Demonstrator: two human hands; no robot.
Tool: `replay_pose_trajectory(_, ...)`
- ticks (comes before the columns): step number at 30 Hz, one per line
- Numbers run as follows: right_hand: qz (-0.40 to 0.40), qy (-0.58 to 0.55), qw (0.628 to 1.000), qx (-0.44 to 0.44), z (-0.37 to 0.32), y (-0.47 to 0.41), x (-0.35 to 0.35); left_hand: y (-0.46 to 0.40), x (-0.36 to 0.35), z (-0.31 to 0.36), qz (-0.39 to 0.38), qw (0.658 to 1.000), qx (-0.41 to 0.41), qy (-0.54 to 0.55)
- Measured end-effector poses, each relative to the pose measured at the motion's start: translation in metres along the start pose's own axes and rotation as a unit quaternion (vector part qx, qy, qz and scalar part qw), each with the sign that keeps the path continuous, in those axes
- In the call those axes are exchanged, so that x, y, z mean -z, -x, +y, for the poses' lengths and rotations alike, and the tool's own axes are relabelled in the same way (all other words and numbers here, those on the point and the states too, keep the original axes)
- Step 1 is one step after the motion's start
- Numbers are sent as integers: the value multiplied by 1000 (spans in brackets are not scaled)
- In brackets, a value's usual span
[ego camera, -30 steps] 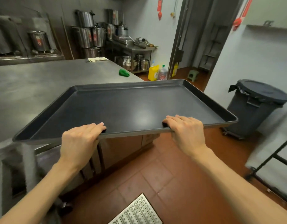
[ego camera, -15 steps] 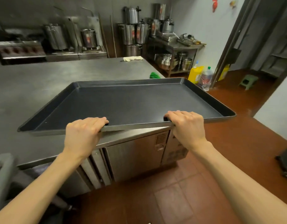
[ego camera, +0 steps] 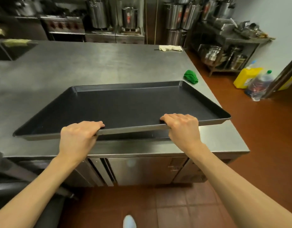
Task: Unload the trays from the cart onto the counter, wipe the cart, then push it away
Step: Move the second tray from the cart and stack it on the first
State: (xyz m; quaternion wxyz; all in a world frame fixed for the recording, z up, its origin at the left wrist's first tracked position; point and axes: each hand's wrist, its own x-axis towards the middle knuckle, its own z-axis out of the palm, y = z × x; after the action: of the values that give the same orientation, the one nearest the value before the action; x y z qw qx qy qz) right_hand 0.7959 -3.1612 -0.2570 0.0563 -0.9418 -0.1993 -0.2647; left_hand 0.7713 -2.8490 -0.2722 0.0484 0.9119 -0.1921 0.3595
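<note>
**A:** What does the head camera show?

**B:** A commercial kitchen seen from above. Two bare forearms reach forward, holding a large, empty black tray by its near long edge over a steel counter.

**A:** How are the hands placed?

**B:** The left hand grips the near rim left of centre, fingers curled over the top edge. The right hand grips the same rim further right, in the same way.

**A:** Is the tray resting on the counter?

**B:** Its near edge is lifted, with a dark shadow beneath it. Whether the far edge touches the steel, I cannot tell. The right corner juts slightly past the counter's side.

**A:** Anything else there?

**B:** A crumpled green cloth lies just beyond the tray's far right corner, and a pale rag sits at the counter's far edge. Tall steel pots stand behind. On the red tiled floor to the right are a yellow jug and a clear bottle.
</note>
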Motion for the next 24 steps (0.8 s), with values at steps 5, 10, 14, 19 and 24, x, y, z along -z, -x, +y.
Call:
replay_pose_trajectory(5, -1, -6, 1000, -8, 12, -33, -68, -21, -53, -37, -33, 999, 0, 13)
replay_pose_trajectory(10, -28, 18, 999, -22, 26, -63, -126, -35, -116, -68, -55, 997, -1, 45)
replay_pose_trajectory(14, -49, 13, 998, -20, 31, -75, -157, -32, -147, -81, -66, 997, 5, 43)
replay_pose_trajectory(19, -51, 2, 999, -10, 32, -68, -192, -20, -174, -92, -84, 995, -6, 51)
replay_pose_trajectory(24, -64, -1, 998, -18, 32, -63, -217, -11, -194, -98, -95, 994, 3, 56)
